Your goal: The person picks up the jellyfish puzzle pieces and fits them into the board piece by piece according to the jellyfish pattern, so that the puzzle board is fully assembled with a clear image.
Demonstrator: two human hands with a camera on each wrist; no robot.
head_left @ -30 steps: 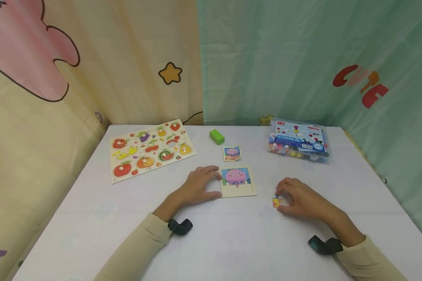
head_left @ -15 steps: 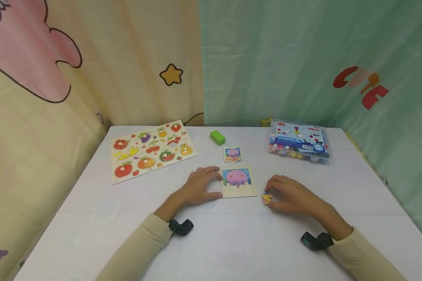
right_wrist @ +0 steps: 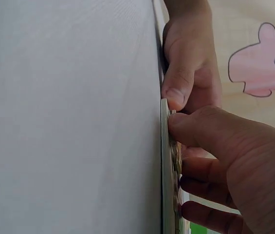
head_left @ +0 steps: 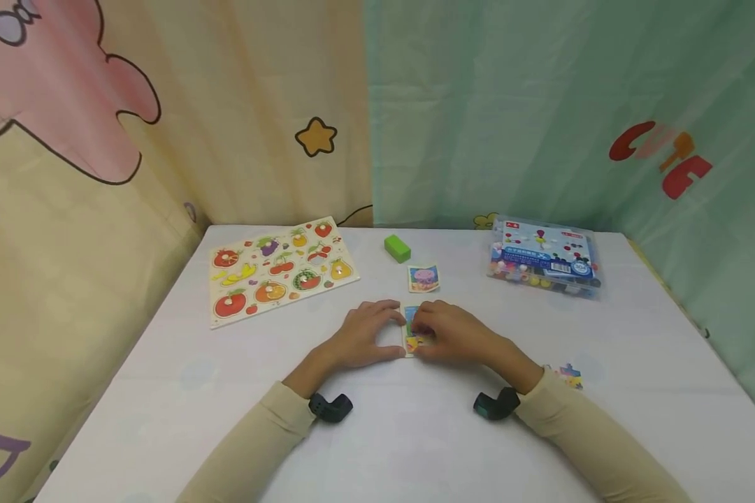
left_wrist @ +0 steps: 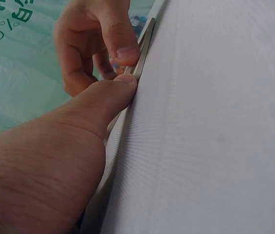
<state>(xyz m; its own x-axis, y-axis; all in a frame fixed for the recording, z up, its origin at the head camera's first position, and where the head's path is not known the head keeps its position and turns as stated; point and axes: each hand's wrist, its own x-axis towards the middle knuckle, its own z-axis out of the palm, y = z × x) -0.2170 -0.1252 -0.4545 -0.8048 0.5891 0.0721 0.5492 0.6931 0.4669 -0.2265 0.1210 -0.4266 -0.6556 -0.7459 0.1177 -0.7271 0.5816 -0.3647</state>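
The left hand [head_left: 361, 340], thumb and fingers spread, touches the left edge of the jigsaw board [right_wrist: 165, 165]. At the board's near left corner, the right hand [head_left: 458, 337] pinches a yellow jigsaw piece [head_left: 412, 344]. Loose jigsaw pieces [head_left: 570, 376] (partly hidden by the right sleeve [head_left: 594, 429]) lie right of the board.

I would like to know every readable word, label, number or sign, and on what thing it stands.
"CUTE": on the green curtain.
Plastic box label: too small and blurred.
Curtain writing, left wrist view: a "%"-like sign; characters unclear.
Purple mark at left: perhaps a letter, unclear.
Puzzle board: no readable text.
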